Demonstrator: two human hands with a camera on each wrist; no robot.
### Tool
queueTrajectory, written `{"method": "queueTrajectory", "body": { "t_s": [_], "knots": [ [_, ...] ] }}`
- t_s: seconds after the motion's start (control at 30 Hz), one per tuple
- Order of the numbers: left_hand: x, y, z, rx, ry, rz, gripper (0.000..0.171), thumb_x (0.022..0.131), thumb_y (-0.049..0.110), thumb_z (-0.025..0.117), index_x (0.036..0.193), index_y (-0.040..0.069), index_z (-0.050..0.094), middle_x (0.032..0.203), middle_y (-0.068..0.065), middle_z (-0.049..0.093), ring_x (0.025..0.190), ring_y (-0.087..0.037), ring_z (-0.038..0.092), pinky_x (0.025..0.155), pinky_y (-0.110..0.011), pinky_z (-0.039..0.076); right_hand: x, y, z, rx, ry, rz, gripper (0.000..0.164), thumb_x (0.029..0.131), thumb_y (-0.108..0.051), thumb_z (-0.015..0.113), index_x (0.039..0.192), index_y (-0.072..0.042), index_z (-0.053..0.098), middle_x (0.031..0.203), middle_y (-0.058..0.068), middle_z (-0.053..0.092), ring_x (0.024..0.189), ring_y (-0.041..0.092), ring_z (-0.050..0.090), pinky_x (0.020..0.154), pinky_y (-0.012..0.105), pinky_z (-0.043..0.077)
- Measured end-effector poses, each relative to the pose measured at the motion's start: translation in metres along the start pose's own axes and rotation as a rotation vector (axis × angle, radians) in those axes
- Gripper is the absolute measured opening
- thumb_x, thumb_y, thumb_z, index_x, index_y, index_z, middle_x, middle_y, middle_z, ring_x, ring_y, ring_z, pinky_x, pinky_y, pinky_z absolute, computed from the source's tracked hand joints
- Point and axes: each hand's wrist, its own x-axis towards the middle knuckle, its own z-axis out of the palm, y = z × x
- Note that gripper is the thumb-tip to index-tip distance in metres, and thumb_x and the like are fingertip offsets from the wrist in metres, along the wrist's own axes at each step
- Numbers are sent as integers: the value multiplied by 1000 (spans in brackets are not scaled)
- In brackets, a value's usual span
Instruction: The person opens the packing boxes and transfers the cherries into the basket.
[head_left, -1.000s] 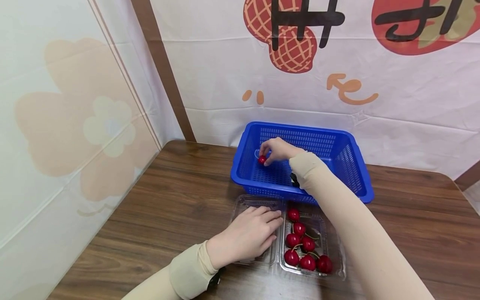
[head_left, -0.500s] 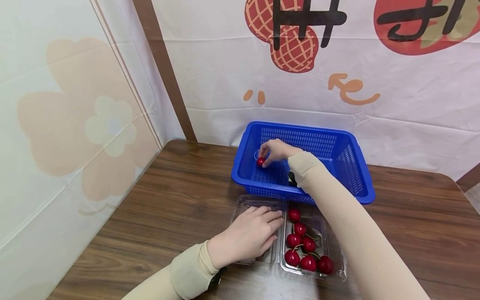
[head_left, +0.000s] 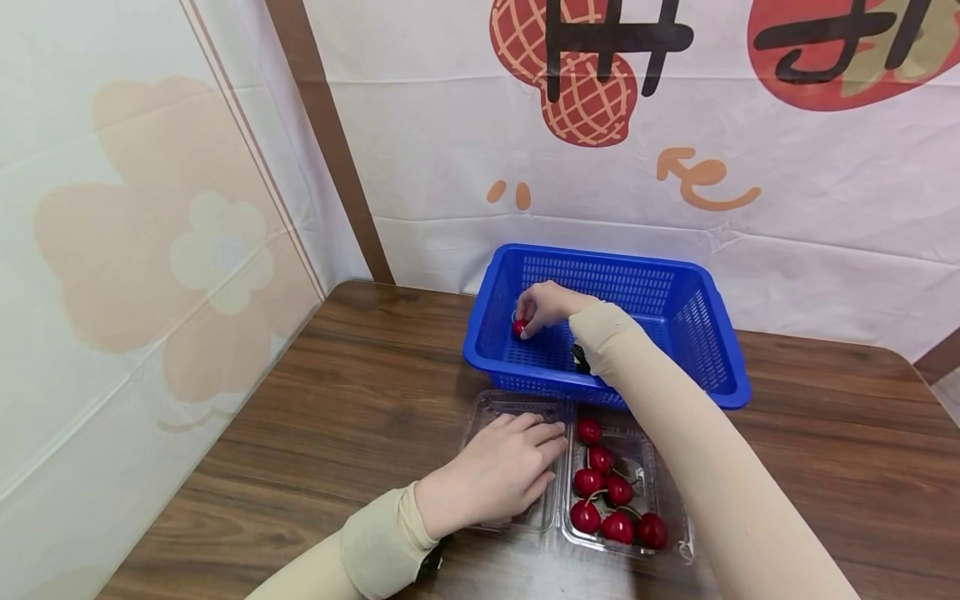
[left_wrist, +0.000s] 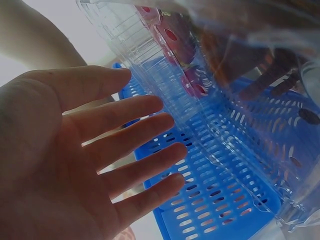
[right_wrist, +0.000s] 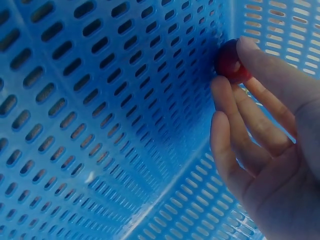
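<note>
Wood-top table [head_left: 360, 375] carries everything. Blue perforated basket [head_left: 525, 373] sits toward its far side, long axis running left-right across the person's front. Clear plastic clamshell [head_left: 517, 406] lies opened just on the near side of the basket, halves side by side. Right half holds seven loose cherries [head_left: 619, 490], some with stems; none visible in the left half.

Left hand [head_left: 498, 479] is palm down over the left half, fingers straight and spread, nothing in its grip. Can't tell if the fingertips bear on the plastic. Right hand [head_left: 546, 303] reaches over the near rim into the basket, fingers aimed at its left end; the grip is a fingertip pinch on one held cherry [right_wrist: 230, 62].

Key relation: that cherry is inside the basket outline, near the left end, right at the fingertips and clear of the palm. The right wrist view puts it just beside the perforated blue surface; can't tell if it touches. It's round, no long axis to line up. Right hand has it; left hand is well apart, on the near side of the rim. The other cherries lie nearer the left hand.
</note>
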Motion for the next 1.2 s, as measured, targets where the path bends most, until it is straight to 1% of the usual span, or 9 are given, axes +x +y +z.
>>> {"method": "queueTrajectory", "body": {
  "t_s": [0.23,0.5,0.8,0.97,1.1,1.2],
  "knots": [
    [1,0,-1,-1,-18,-8,36,87,32,56,117,13,64,125,-2,60,111,-22,53,87,-37,48,-2,-2,-1,-15,-7,12,32,72,-21,76,99,-7,66,95,8,69,79,15,61,70,31,53],
    [2,1,-1,0,-10,-7,37,87,32,56,117,13,64,125,-2,60,111,-23,53,87,-37,48,-4,-4,-2,-6,-16,19,31,73,-20,76,99,-6,66,95,8,69,81,16,62,75,34,52],
    [1,0,-1,0,17,3,37,85,32,58,116,13,65,123,-3,61,110,-23,53,86,-37,49,-3,-6,-3,-55,-17,-5,31,72,-19,76,98,-6,66,96,9,70,84,16,62,79,34,51],
    [1,1,-1,-6,6,1,37,86,32,57,116,12,64,124,-3,61,110,-23,53,87,-38,48,-5,-8,-5,-49,-30,16,31,73,-20,75,99,-6,66,97,9,69,85,17,62,80,34,51],
    [1,1,0,-3,1,-3,37,86,32,57,116,13,64,124,-2,61,110,-23,53,87,-37,48,-8,-9,-9,-50,-30,29,31,76,-22,73,102,-7,66,98,8,69,84,16,62,79,34,52],
    [0,1,1,0,10,-3,36,86,32,57,116,13,65,123,-3,61,110,-23,54,86,-37,48,-11,-10,-16,-55,-26,15,33,77,-21,72,104,-4,66,98,10,69,83,19,64,78,35,52]
  ]
}}
